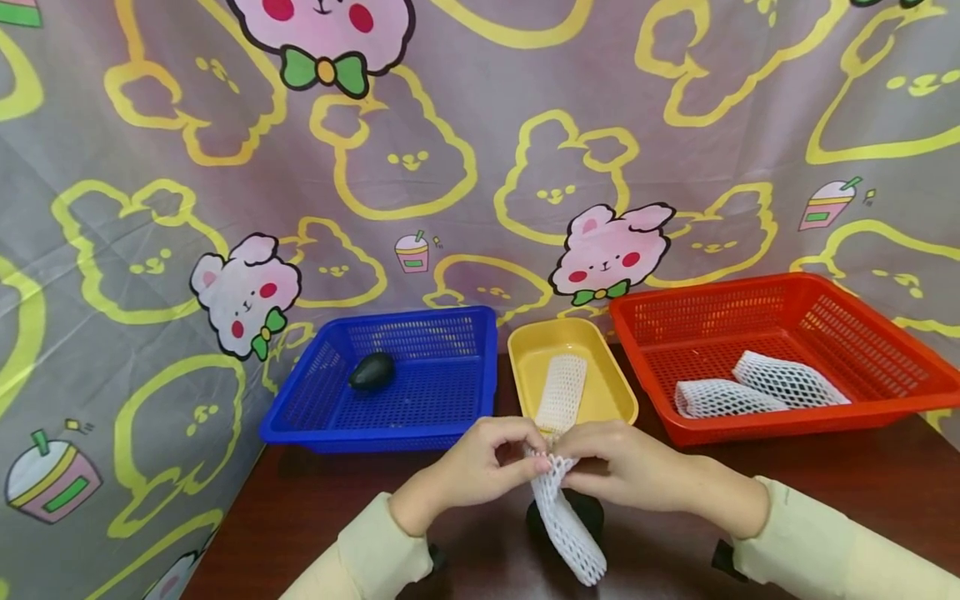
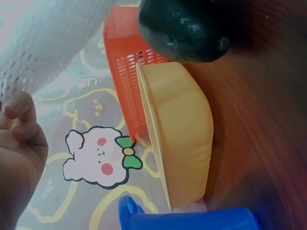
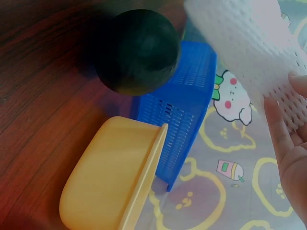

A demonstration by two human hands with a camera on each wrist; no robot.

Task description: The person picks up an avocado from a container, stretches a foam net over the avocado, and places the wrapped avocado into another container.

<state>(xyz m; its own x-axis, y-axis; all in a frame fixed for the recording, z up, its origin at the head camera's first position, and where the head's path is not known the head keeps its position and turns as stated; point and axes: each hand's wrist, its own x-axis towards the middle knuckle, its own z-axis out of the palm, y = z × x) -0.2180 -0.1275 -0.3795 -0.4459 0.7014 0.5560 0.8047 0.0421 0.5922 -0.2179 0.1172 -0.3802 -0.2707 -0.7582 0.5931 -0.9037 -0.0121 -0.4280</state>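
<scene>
A white foam fruit net (image 1: 573, 533) hangs between my two hands, slanting down toward the table's front. My left hand (image 1: 486, 463) pinches its upper end between thumb and fingers. From the other side, my right hand (image 1: 637, 467) pinches the same end. Just beneath and behind the net, a dark green avocado (image 1: 588, 510) rests on the table, partly covered by it. The right wrist view shows this avocado (image 3: 136, 50) rounded and bare, apart from the net (image 3: 249, 43). In the left wrist view, curled fingers (image 2: 21, 108) meet the net's edge.
At the back left, a blue basket (image 1: 442, 437) contains another avocado (image 1: 372, 371). A yellow tray (image 1: 618, 392) in the middle carries a white foam net (image 1: 564, 387). To the right, a red basket (image 1: 795, 425) holds two net-covered pieces (image 1: 787, 379). A patterned cloth (image 1: 480, 167) hangs behind.
</scene>
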